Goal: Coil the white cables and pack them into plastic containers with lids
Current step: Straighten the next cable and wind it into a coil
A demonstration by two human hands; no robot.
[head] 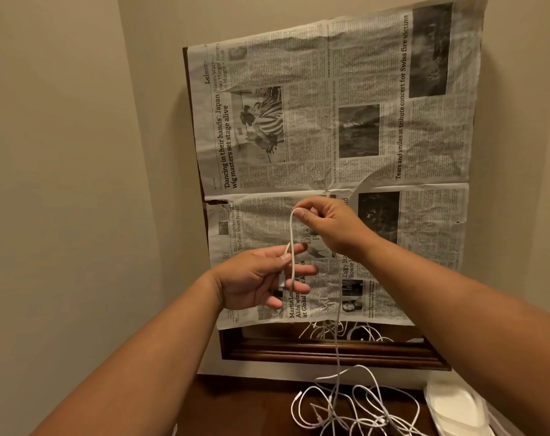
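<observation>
My left hand (pixel 262 278) is raised in front of the newspaper and pinches the plug end of a white cable (pixel 292 243) between thumb and fingers. Higher up, my right hand (pixel 327 228) pinches the same cable at the top of a loop. From the right hand the cable drops straight down to a tangled pile of white cables (pixel 355 410) on the dark wooden tabletop. A stack of clear plastic containers with lids (pixel 456 410) lies at the bottom right, partly cut off by the frame edge.
A mirror with a dark wooden frame (pixel 330 354) leans against the beige wall, mostly covered by a newspaper sheet (pixel 330 136). Its uncovered bottom strip reflects the cables. The wall corner lies to the left. The wooden tabletop (pixel 242 404) shows at the bottom.
</observation>
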